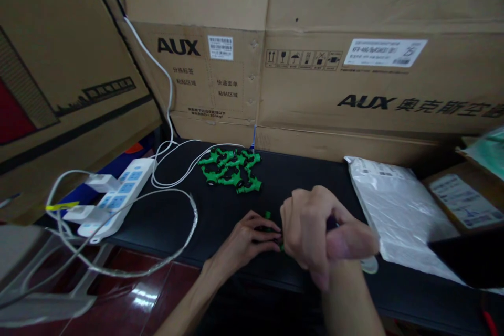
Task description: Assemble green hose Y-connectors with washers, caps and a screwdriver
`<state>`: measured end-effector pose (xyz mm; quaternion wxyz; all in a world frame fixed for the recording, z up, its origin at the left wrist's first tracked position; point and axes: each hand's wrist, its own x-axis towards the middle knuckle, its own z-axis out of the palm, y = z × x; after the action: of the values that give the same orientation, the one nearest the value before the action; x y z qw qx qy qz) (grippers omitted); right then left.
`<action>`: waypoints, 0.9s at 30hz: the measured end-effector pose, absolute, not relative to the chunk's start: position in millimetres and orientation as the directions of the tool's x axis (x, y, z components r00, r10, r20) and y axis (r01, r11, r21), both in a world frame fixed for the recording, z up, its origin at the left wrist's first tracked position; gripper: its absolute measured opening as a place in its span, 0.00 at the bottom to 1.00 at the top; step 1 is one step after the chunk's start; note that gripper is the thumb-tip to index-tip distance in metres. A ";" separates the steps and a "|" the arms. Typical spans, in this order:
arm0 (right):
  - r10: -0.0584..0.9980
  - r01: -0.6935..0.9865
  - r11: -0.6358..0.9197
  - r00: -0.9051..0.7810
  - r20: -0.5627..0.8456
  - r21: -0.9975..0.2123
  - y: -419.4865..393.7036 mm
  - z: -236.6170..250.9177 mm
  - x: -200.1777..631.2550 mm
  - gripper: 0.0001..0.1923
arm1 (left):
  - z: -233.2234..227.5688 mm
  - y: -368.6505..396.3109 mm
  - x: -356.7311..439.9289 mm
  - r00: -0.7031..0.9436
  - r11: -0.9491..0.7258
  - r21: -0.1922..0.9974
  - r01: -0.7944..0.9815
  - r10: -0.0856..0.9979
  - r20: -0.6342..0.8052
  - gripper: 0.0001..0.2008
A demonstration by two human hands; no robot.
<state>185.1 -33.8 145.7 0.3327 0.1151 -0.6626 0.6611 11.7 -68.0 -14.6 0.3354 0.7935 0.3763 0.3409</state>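
Note:
On the black tabletop my left hand has its fingers closed on a small green and black fitting, mostly covered by both hands. My right hand is a fist held just to the right of it and higher. A dark bit shows beside the thumb, but what that fist grips is hidden. Farther back lies a cluster of several green branched hose fittings with black parts. They look alike, and neither hand touches them.
A white power strip with chargers and looping white cables lies left. Large cardboard boxes wall off the back. A white plastic mailer bag and an opened carton lie right. A blue pen-like item stands behind the fittings.

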 end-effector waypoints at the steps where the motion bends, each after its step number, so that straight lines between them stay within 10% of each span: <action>1: 0.366 -0.636 0.133 -0.681 0.634 -0.760 -33.3 142.9 181.6 0.15 | -14.6 -68.1 11.7 0.476 -0.490 0.794 0.359 0.828 0.296 0.09; 6: 0.837 -0.440 0.475 -0.041 0.546 -0.762 -58.6 132.8 152.7 0.11 | -17.7 -68.4 10.5 0.502 -0.489 0.804 0.339 0.817 0.285 0.10; 10: 0.729 -0.121 0.580 0.519 0.447 -0.806 -77.7 136.2 138.6 0.10 | -21.4 -66.2 10.4 0.504 -0.499 0.799 0.336 0.812 0.295 0.09; 14: 0.905 -0.392 0.346 -0.099 0.413 -0.853 -70.6 150.4 161.4 0.14 | -18.2 -64.9 10.3 0.509 -0.483 0.810 0.332 0.814 0.278 0.08; 18: 0.502 -0.538 0.133 -0.688 0.525 -0.833 -42.0 155.4 184.0 0.14 | -13.6 -65.8 10.5 0.504 -0.467 0.822 0.327 0.822 0.266 0.08; 21: 0.381 -0.687 0.020 -0.666 0.641 -0.726 -27.1 145.8 179.3 0.16 | -14.2 -66.6 11.6 0.494 -0.470 0.816 0.337 0.826 0.272 0.08; 25: 0.868 -0.531 0.413 -0.017 0.496 -0.740 -39.7 135.7 156.5 0.13 | -14.6 -67.7 11.5 0.496 -0.463 0.817 0.343 0.828 0.261 0.10; 27: 0.753 -0.243 0.583 0.519 0.404 -0.775 -54.2 136.4 146.8 0.10 | -13.8 -68.0 10.4 0.511 -0.457 0.822 0.340 0.823 0.247 0.10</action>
<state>146.8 -54.2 136.4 0.8044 -0.3354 -0.3802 0.3097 10.4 -68.0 -13.8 0.3673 0.7878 0.3693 0.3288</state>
